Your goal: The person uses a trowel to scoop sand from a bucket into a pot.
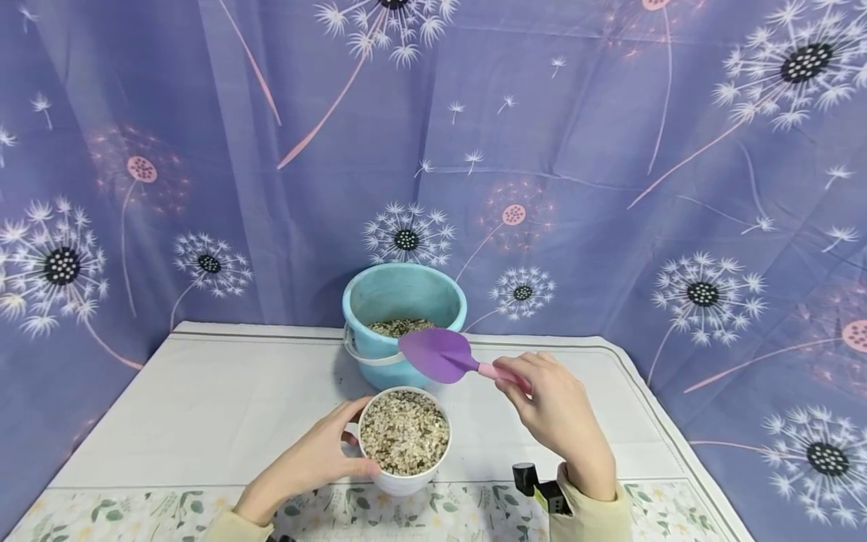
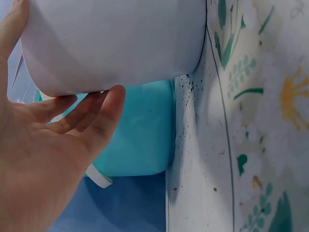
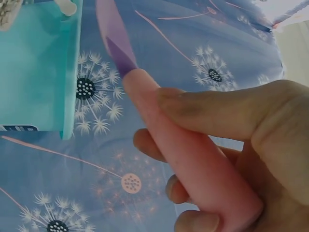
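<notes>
A white pot [image 1: 409, 482], filled close to its rim with a pale, speckled granular mix [image 1: 404, 432], stands in front of the bucket. My left hand [image 1: 321, 449] grips it from the left, thumb at the near side and fingers around the far side. In the left wrist view, the fingertips [image 2: 116, 94] touch the pot's wall. My right hand [image 1: 558, 403] holds a garden trowel by its pink handle [image 3: 178, 150]. The purple blade [image 1: 439, 354] points left, overlaps the bucket's front rim in the head view, and shows no mix on its visible face.
Behind the pot stands a light-blue bucket [image 1: 379, 369] with more granular mix [image 1: 400, 327] inside and a white handle [image 1: 372, 359] hanging at its front. The white table [image 1: 223, 399] has a floral strip along its near edge. A purple dandelion-print cloth [image 1: 542, 135] hangs behind.
</notes>
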### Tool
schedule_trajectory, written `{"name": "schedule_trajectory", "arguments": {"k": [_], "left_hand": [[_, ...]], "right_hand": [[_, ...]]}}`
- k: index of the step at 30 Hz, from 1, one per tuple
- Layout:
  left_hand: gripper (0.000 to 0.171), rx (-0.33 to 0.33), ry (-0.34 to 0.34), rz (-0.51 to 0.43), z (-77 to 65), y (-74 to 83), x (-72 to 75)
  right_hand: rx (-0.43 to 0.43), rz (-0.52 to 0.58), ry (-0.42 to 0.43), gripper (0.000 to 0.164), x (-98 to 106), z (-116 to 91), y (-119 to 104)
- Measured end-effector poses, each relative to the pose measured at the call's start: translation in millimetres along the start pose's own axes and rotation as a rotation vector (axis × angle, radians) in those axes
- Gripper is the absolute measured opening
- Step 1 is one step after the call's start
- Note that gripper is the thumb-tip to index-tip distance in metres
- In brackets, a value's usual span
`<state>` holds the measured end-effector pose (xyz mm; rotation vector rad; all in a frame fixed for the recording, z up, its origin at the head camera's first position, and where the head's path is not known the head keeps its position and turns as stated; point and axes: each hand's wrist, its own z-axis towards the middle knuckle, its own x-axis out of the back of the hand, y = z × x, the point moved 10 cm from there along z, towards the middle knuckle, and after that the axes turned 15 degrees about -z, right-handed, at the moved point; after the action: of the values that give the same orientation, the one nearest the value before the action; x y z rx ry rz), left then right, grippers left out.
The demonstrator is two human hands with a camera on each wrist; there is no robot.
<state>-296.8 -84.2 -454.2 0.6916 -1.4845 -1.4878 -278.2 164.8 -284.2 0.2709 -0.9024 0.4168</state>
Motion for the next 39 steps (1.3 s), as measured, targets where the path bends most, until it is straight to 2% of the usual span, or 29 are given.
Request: {"name": "schedule_trajectory", "arguments": {"k": [5,10,15,17,20,24,28,32,36,39], "left_hand": [[0.092,0.021,-0.014,-0.003,4.3,-1.6,-2.7],[0.091,0.017,-0.027,0.005,4.2,1.3,-3.1],[0.068,-0.049,0.005,0.09,5.2,17.9,4.9],[0.059,-0.061,0.047,0.128,8.1,23.1,12.7],[0.052,-0.046,0.111,0.13,14.6,27.3,27.7],[0.052,-0.054,0.21,0.162,24.4,36.4,51.9],[0.053,-0.084,0.329,0.232,35.8,45.9,80.1],[0.056,-0.064,0.43,0.223,47.6,47.7,106.4],[0.056,-0.023,0.483,0.203,61.1,45.5,123.3],[0.056,-0.001,0.508,0.225,71.3,44.4,130.9]], "right_hand": [[-0.02,0.029,-0.011,0.024,-7.7,8.8,6.3],[0.009,0.04,-0.015,0.021,-15.8,29.3,7.3],[0.022,0.036,-0.049,0.016,-23.3,51.8,10.0],[0.019,0.017,-0.068,0.015,-27.3,60.1,12.7],[0.024,-0.021,-0.095,0.014,-33.0,71.4,15.4],[0.059,-0.05,-0.118,0.005,-41.6,85.2,15.5],[0.09,-0.054,-0.142,0.01,-53.8,98.7,13.4],[0.11,-0.074,-0.193,0.007,-69.4,110.4,12.6],[0.134,-0.106,-0.244,0.007,-84.0,121.3,13.3],[0.151,-0.124,-0.283,0.011,-94.2,128.9,13.4]]}}
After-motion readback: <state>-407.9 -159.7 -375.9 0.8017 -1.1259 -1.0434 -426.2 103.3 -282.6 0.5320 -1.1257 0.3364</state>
